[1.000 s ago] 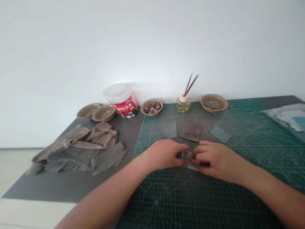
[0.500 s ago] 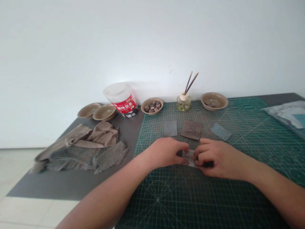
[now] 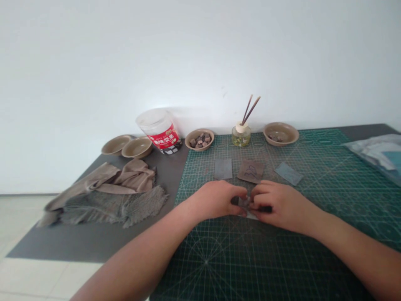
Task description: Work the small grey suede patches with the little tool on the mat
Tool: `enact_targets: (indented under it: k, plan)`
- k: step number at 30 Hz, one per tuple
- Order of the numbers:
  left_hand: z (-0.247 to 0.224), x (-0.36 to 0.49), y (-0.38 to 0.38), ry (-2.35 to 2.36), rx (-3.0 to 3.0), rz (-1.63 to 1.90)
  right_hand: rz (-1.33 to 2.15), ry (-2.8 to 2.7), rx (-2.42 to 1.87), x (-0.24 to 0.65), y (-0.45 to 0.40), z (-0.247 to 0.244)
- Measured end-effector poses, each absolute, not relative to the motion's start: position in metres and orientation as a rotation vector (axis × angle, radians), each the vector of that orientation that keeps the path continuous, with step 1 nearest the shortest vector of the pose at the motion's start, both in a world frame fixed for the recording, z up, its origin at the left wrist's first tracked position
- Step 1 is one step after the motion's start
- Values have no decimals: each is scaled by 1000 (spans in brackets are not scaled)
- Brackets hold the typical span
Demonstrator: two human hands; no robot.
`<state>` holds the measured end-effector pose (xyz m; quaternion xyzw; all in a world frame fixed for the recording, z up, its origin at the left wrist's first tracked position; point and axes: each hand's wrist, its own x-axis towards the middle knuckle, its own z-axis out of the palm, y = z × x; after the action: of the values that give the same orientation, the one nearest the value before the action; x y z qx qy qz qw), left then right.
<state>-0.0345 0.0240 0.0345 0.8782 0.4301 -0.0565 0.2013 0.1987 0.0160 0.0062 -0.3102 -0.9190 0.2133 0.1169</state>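
white wall (image 3: 188,54) behind a dark grey desk mat (image 3: 94,246), green cutting mat (image 3: 250,271) laid over its right side. work state: three swatches sat flat on the cutting mat in a row, a grey one (image 3: 223,168), a brown one (image 3: 250,171) with dark drawn marks, and a blue-grey one (image 3: 288,174), set at an angle. none were being handled. a fourth item, a small pale piece (image 3: 247,214), was in work at the near centre of the mat, between the hands, mostly hidden by fingers.

left hand (image 3: 216,201) and right hand (image 3: 278,205) met over it, fingers curled and close together, tips pressing in from both sides. looked like a pinch on the pale piece, exact contact hidden. dark strip (image 3: 265,208) showed under the right fingers, couldn't tell what it was.

containers: bowl (image 3: 199,139) at the back held dark brown chunks, and a right-hand bowl (image 3: 280,133) held a few of the same. two more bowls (image 3: 115,144) (image 3: 137,147) sat at back left, contents not visible from this angle. clear-lidded tub (image 3: 161,136) with red label stood tilted beside them. glass bottle (image 3: 241,137) held two sticks and pale bits. taupe cloth (image 3: 131,177) lay bunched on frayed grey cloth (image 3: 125,207).
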Motion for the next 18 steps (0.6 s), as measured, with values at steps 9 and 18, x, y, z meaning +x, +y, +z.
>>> enact_targets:
  k: [9,18]
  plan:
    - [32,-36,25,1174,2475,-153,612,-2682,-921,199,16,5]
    - [31,-36,25,1188,2472,-139,575,-2676,-979,203,17,4]
